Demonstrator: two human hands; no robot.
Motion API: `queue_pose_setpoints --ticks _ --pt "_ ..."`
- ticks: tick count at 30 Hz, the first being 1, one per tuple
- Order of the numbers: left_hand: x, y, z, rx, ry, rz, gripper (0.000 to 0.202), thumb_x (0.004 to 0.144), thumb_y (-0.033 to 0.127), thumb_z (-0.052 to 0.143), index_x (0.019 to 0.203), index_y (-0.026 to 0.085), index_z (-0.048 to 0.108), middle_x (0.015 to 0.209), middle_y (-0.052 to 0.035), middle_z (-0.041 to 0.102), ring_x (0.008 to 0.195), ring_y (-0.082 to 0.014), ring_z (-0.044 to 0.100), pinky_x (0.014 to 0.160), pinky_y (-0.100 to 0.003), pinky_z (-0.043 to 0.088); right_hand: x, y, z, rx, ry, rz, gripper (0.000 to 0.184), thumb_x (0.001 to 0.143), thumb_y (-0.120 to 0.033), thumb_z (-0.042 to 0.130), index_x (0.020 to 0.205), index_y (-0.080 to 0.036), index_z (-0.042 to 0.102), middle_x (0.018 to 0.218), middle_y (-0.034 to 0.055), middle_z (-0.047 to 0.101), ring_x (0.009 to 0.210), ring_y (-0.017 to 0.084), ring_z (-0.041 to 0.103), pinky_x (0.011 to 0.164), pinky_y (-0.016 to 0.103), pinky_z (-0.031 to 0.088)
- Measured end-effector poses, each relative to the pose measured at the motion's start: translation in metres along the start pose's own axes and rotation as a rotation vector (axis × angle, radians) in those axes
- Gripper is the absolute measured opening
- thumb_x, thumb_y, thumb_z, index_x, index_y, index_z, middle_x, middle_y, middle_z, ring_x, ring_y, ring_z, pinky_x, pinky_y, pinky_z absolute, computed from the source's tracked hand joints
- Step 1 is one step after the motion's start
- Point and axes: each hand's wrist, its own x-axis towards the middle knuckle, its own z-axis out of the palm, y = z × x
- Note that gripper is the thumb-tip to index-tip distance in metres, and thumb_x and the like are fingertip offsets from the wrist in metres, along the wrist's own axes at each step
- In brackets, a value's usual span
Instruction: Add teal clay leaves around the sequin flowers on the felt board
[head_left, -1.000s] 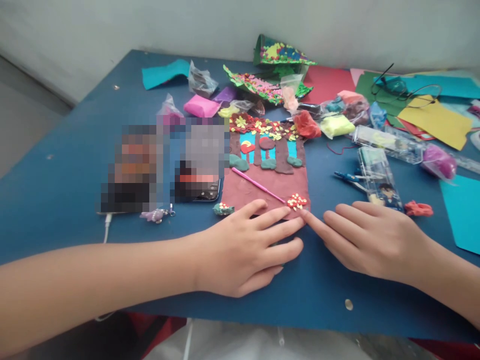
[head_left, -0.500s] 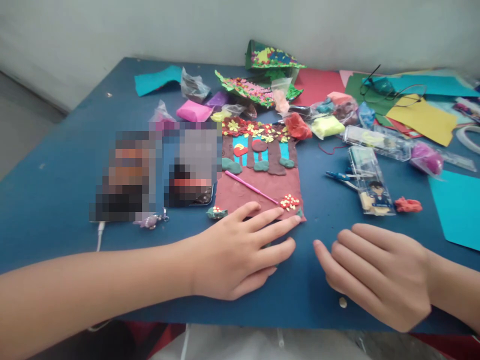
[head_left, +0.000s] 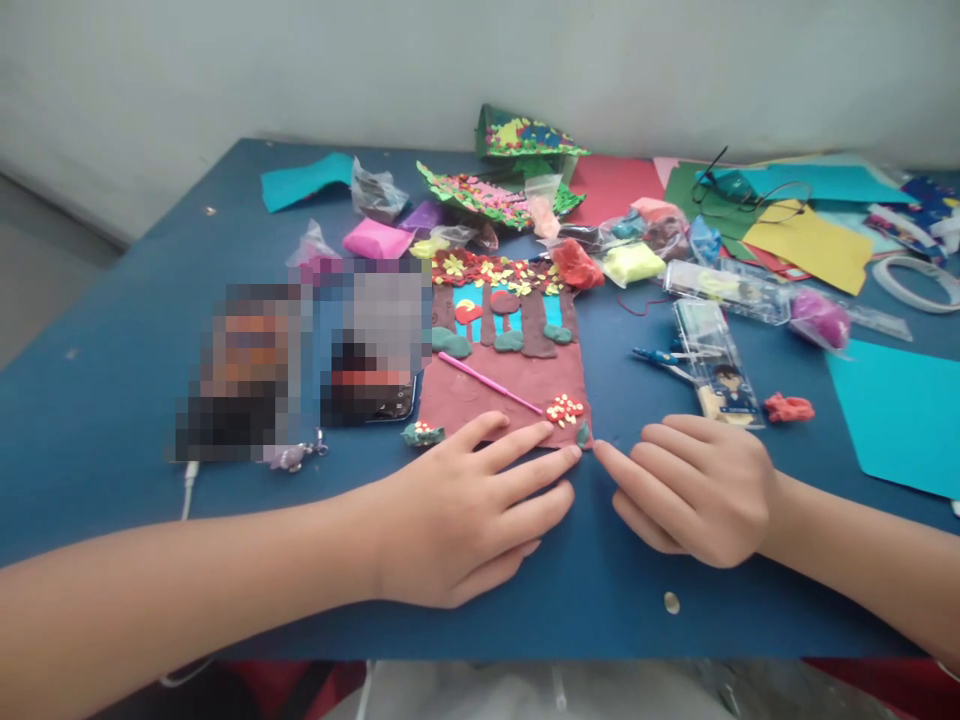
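A clay picture (head_left: 499, 380) lies flat, with a maroon lower half, brown tree trunks, blue gaps and red and yellow flowers along its top. My left hand (head_left: 465, 515) rests palm down at its lower edge, fingers spread, with nothing held. From the right, my right hand (head_left: 690, 490) points its index finger at the picture's lower right corner, the tip at or very near the edge. Its other fingers are folded; the thumb is hidden and nothing shows in it. A pink stick (head_left: 491, 385) lies across the maroon clay, close to a red and cream clay flower cluster (head_left: 564, 410).
Two pixelated phones (head_left: 232, 375) lie left of the picture, beside a charm keyring (head_left: 292, 455). Bagged clay (head_left: 379, 240) and decorated green pieces (head_left: 499, 195) are behind. Clear cases (head_left: 716, 360), glasses (head_left: 750, 195), tape (head_left: 916, 285) and coloured paper (head_left: 900, 420) fill the right.
My right hand has moved left and forward, bringing its index fingertip to the picture's lower right corner. My left hand stays spread at the lower edge. The camera view has shifted slightly.
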Motion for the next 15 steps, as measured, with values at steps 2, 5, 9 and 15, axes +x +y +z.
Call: queue_pose_setpoints --ticks 2,5,9,15 --pt "-0.0002 -0.0002 -0.0001 0.004 -0.003 0.002 0.034 0.097 0.026 0.036 0.122 0.014 0.055 0.143 -0.0084 0.051 0.130 -0.0311 0.044 0.100 -0.048 0.030 0.0013 0.0015 -0.0012 -0.004 -0.059 -0.017 0.021 0.091 -0.015 0.044 0.094 -0.004 0.061 0.058 0.0049 0.060 0.051 0.016 0.052 0.051 0.031 0.044" --pt "-0.0005 -0.0003 0.0000 0.006 -0.006 0.002 0.034 0.098 0.027 0.035 0.123 0.014 0.055 0.143 -0.0081 0.051 0.130 -0.0309 0.043 0.100 -0.048 0.030 0.0024 0.0032 -0.0027 0.003 -0.108 -0.036 0.020 0.091 -0.015 0.046 0.093 -0.002 0.062 0.059 0.0064 0.062 0.050 0.016 0.055 0.051 0.030 0.045" --pt "-0.0006 -0.0003 0.0007 0.011 -0.003 -0.002 0.035 0.098 0.027 0.034 0.123 0.015 0.055 0.144 -0.0073 0.051 0.130 -0.0307 0.044 0.100 -0.048 0.030 0.0032 0.0029 -0.0021 0.008 -0.104 -0.025 0.021 0.091 -0.014 0.046 0.091 -0.002 0.062 0.059 0.0066 0.062 0.050 0.016 0.055 0.051 0.031 0.045" --pt "-0.0012 -0.0019 0.0009 0.035 0.169 0.130 0.030 0.097 0.018 0.037 0.110 0.009 0.063 0.130 -0.0113 0.063 0.127 -0.0267 0.050 0.105 -0.044 0.034 0.0029 0.0025 -0.0012 -0.023 -0.141 -0.050 0.021 0.091 -0.016 0.048 0.092 -0.001 0.063 0.056 0.0030 0.057 0.050 0.015 0.053 0.050 0.031 0.044"
